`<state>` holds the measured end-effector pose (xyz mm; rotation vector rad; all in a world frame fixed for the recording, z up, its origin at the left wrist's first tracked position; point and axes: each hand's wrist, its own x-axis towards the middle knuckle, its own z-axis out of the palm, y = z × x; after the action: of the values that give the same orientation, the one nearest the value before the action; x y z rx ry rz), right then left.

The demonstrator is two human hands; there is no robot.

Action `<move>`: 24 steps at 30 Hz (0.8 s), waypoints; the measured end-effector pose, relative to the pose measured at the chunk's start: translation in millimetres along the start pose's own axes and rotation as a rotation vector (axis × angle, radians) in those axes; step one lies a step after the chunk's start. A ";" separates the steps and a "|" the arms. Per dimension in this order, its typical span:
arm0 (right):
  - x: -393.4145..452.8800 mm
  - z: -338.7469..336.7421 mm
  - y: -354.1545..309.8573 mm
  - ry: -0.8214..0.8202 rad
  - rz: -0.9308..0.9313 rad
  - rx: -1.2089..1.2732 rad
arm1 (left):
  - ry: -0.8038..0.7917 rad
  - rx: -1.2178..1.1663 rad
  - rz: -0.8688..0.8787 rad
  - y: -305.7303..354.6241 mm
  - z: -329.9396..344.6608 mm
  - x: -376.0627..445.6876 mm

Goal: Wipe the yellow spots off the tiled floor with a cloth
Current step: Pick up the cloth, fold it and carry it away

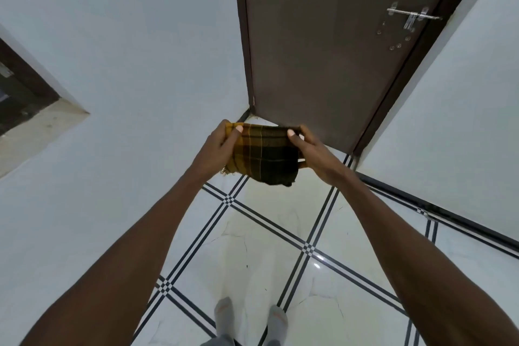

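Left hand (217, 146) and right hand (311, 152) each pinch the cloth (265, 153). Risk: folded cloth unfolds below either grip, reducing wiping contact.

We see a woven yellow-and-brown checked cloth (264, 153), frayed at one corner; glossy white black-lined floor tiles (280, 233); a matt brown door (317, 36) with a shiny metal latch (412, 16).

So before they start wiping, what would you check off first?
1. Cloth in hand: ok, left hand and right hand each pinch a top corner.
2. Cloth folded to a pad: ok, it hangs folded.
3. Cloth on the tiled floor: not ok, held up in the air.
4. Yellow spots located: cannot tell, none show on the visible tiles.
5. Footing: ok, both feet stand flat on the tiles.
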<state>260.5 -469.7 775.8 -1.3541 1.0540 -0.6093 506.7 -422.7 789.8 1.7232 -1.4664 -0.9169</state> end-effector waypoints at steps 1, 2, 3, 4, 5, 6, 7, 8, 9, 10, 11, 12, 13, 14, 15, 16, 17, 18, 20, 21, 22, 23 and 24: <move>0.5 5.8 5.2 -0.005 0.030 -0.037 | -0.007 0.060 -0.021 -8.2 4.3 -1.1; 1.2 9.9 11.3 -0.005 0.061 -0.074 | -0.017 0.110 -0.055 -17.2 8.6 -1.9; 2.0 12.3 17.3 0.005 0.091 -0.106 | -0.023 0.134 -0.096 -25.5 12.5 -3.0; 3.5 13.4 22.5 0.028 0.121 -0.117 | -0.025 0.137 -0.142 -33.5 15.5 -3.2; 4.6 13.4 26.1 0.051 0.156 -0.108 | -0.032 0.117 -0.196 -40.3 17.9 -3.1; 5.4 13.2 27.9 0.058 0.197 -0.078 | -0.045 0.076 -0.258 -44.6 19.1 -2.3; 5.8 12.8 28.5 0.048 0.236 -0.036 | -0.058 0.021 -0.322 -48.3 19.5 -0.4; 6.3 11.1 28.7 0.033 0.266 0.013 | -0.060 -0.035 -0.380 -48.9 18.7 1.0; 6.5 9.2 28.2 0.023 0.281 0.056 | -0.054 -0.090 -0.423 -48.5 16.6 1.9; 7.8 6.7 26.9 0.014 0.278 0.095 | -0.043 -0.141 -0.449 -46.7 13.1 3.2; 8.2 3.7 24.2 0.002 0.262 0.126 | -0.032 -0.183 -0.447 -44.4 9.7 4.6; 8.0 1.1 20.6 -0.013 0.236 0.151 | -0.025 -0.224 -0.426 -41.6 5.7 5.7; 7.5 -0.1 16.0 -0.030 0.202 0.162 | -0.023 -0.269 -0.387 -38.5 0.9 6.3; 6.5 -1.2 11.7 -0.045 0.162 0.151 | -0.028 -0.305 -0.342 -35.4 -3.2 6.5; 5.8 -2.4 7.8 -0.052 0.123 0.105 | -0.040 -0.318 -0.287 -31.2 -7.0 5.6; 5.0 -2.4 3.9 -0.053 0.083 0.032 | -0.055 -0.301 -0.231 -26.9 -11.1 4.4; 5.1 -2.2 0.1 -0.047 0.045 -0.068 | -0.066 -0.265 -0.184 -23.2 -14.7 3.4; 5.9 -1.3 -3.5 -0.031 0.015 -0.180 | -0.072 -0.226 -0.143 -19.5 -17.6 2.2; 8.4 2.6 -11.4 0.017 -0.036 -0.416 | -0.074 -0.176 -0.092 -15.2 -20.8 0.0; 9.2 5.3 -15.0 0.042 -0.076 -0.521 | -0.072 -0.157 -0.082 -13.7 -21.5 -1.8; 10.3 7.5 -17.3 0.072 -0.123 -0.602 | -0.070 -0.130 -0.077 -12.9 -21.9 -3.4; 11.2 9.3 -17.9 0.099 -0.166 -0.659 | -0.064 -0.094 -0.071 -13.5 -21.8 -5.1; 12.0 10.8 -17.5 0.120 -0.195 -0.703 | -0.055 -0.055 -0.064 -14.9 -21.1 -6.3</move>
<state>278.9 -477.9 788.5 -2.0693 1.3072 -0.4790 531.5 -413.4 788.5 1.7261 -1.4144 -1.0363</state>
